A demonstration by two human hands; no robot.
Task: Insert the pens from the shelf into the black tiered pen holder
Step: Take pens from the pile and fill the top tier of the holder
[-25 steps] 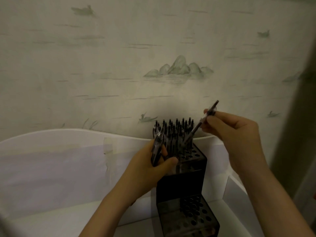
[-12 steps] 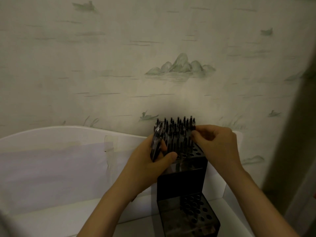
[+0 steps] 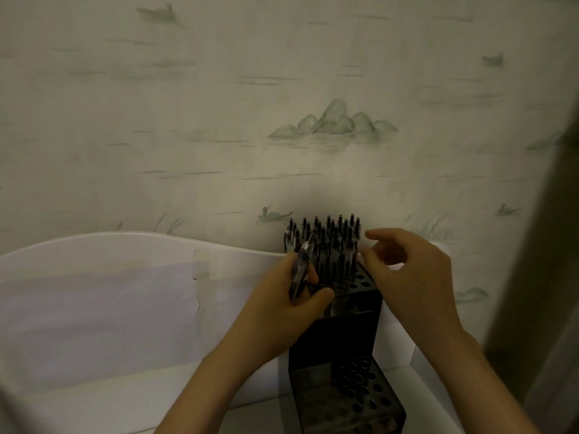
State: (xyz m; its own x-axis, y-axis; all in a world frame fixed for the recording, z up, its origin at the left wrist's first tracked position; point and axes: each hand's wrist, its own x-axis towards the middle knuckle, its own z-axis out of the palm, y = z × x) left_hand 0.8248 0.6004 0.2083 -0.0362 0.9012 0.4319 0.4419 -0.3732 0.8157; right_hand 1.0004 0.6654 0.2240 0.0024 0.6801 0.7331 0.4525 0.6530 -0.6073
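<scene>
While gripping slim dark pens (image 3: 299,270) in left hand (image 3: 282,311), resting against black stepped holder (image 3: 344,333). Right hand (image 3: 410,277) empty, fingers loosely spread beside upright pens (image 3: 329,242). Round holes on lower step.

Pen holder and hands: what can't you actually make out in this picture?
Head view, dim and slightly blurred:
- How many pens stand in the top tier: they overlap, too small to count.
- How many pens the left hand holds: the bundle is blurred.
- Pen holder front corner: cut off by the bottom edge.
- Right hand fingertips: their undersides are hidden, though the hand looks empty.
</scene>
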